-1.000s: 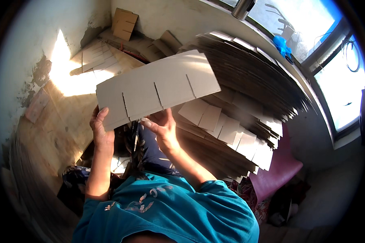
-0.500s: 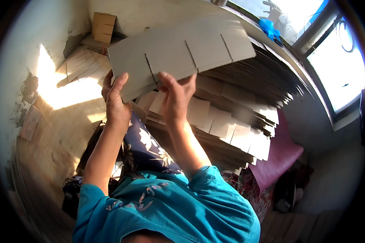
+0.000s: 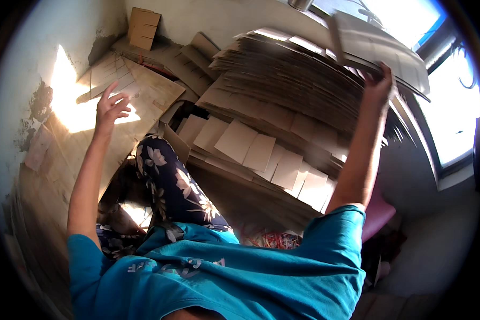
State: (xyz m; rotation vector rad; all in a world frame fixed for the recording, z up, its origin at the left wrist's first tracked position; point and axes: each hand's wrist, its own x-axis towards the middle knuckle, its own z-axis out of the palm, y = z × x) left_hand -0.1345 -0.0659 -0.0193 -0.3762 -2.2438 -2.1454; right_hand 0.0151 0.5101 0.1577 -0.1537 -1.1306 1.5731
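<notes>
My right hand is raised at the upper right, gripping the lower edge of a grey slotted cardboard sheet. The sheet is tilted in front of the window, above the right end of a tall stack of cardboard sheets, and is smeared by motion. My left hand holds nothing; its fingers are apart and partly bent. It hovers over a wooden board, near several flat slotted cardboard pieces lying there in part sunlight.
Below the tall stack, rows of cardboard flaps jut out toward me. A brown cardboard piece leans in the far left corner. A window is on the right wall. Pink sheeting hangs at the lower right, beside red shreds.
The cardboard sheet has gone from in front of me, held in both hands, to the upper right in my right hand alone. My left hand has let go and moved left.
</notes>
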